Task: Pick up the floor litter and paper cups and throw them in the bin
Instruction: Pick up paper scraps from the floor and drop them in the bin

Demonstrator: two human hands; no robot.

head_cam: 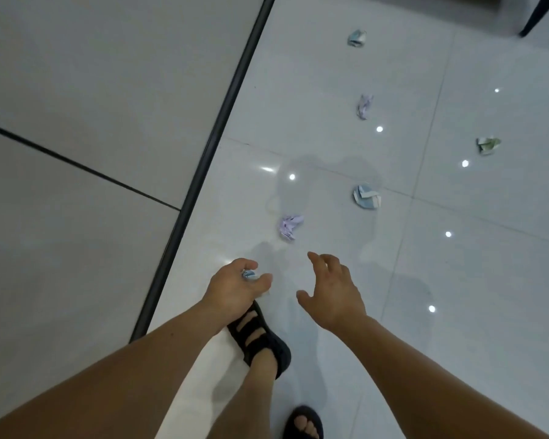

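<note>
My left hand (235,288) grips a small crumpled blue-white paper (248,275) low over the glossy white floor. My right hand (333,289) hovers beside it with fingers spread and holds nothing. Just ahead of both hands lies a crumpled lilac paper (289,226). Farther out lie a blue-white paper wad (366,197), a second lilac wad (364,106), a green wad (487,145) and a teal wad (357,38). No bin or paper cup is in view.
A grey wall panel (92,122) with a black base strip (210,153) runs along the left. My feet in black sandals (260,340) stand below the hands. A dark furniture leg (534,17) stands at the top right.
</note>
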